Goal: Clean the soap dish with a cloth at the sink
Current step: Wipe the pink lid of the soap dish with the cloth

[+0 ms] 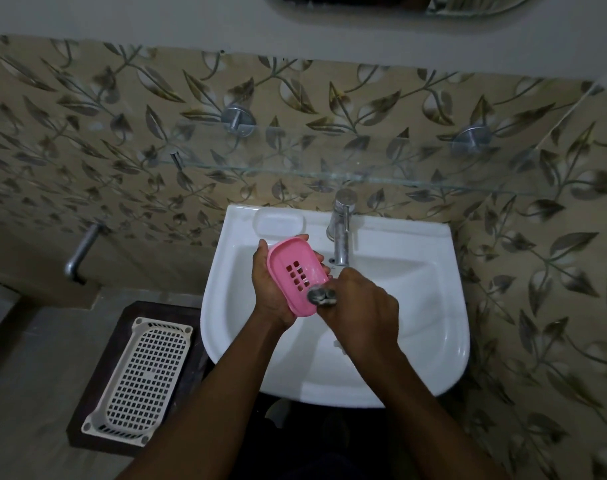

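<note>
Two bare hands meet in the middle.

The left hand (269, 289) is cupped, palm up, fingers curled around what it holds. The right hand (359, 306) is closed in a fist, knuckles up. Both arms reach forward, close together.

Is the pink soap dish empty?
Empty: the pink soap dish, tilted in the left hand, shows only bare drain slots, no soap.

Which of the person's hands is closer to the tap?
The right hand, gripping the cloth, sits just below the tap. The left hand, holding the pink soap dish, is farther to the tap's left.
</note>
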`<state>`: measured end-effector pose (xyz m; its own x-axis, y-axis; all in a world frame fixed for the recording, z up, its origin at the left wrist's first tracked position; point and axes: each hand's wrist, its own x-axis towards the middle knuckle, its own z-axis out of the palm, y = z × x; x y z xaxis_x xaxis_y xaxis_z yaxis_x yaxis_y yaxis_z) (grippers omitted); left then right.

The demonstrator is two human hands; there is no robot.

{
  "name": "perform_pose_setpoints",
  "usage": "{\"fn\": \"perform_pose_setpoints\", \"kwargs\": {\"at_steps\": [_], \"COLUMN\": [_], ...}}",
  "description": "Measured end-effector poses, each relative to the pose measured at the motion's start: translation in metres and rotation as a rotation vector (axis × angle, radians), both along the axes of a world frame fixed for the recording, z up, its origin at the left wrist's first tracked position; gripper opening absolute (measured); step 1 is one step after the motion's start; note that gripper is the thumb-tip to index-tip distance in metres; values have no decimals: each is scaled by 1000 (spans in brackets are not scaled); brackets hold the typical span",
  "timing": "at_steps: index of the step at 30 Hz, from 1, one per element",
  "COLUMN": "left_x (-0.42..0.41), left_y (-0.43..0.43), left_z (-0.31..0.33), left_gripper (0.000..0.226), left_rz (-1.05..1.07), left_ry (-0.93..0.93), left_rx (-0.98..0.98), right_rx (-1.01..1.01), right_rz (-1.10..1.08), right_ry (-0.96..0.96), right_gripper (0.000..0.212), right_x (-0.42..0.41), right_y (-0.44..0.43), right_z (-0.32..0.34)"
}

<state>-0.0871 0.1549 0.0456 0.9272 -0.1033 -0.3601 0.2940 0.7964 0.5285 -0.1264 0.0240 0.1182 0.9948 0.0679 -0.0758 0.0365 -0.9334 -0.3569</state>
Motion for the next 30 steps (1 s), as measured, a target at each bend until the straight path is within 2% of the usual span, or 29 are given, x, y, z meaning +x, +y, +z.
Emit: {"fn": "perform_pose_setpoints", "kwargs": {"at_steps": [6, 10, 14, 21, 30], "left_x": [1, -2, -1, -3, -2], "left_y": [-4, -10, -15, -8, -18], "left_z": [0, -3, -3, -6, 1], "left_gripper": [70, 71, 67, 71, 63], "left_rz": [17, 51, 74, 101, 113], "left_ry": [14, 98, 145, 90, 142], "left_rx": [11, 19, 50, -5, 19], "right_rx": [-110, -29, 72, -11, 76], "right_rz": [-4, -136, -91, -75, -80], "right_ry": [-58, -53, -122, -76, -131], "right_gripper": [38, 39, 39, 35, 37], "right_x": [-10, 0, 5, -6, 10], "right_y": [7, 8, 20, 8, 21], "right_z": [-4, -5, -4, -13, -6]}}
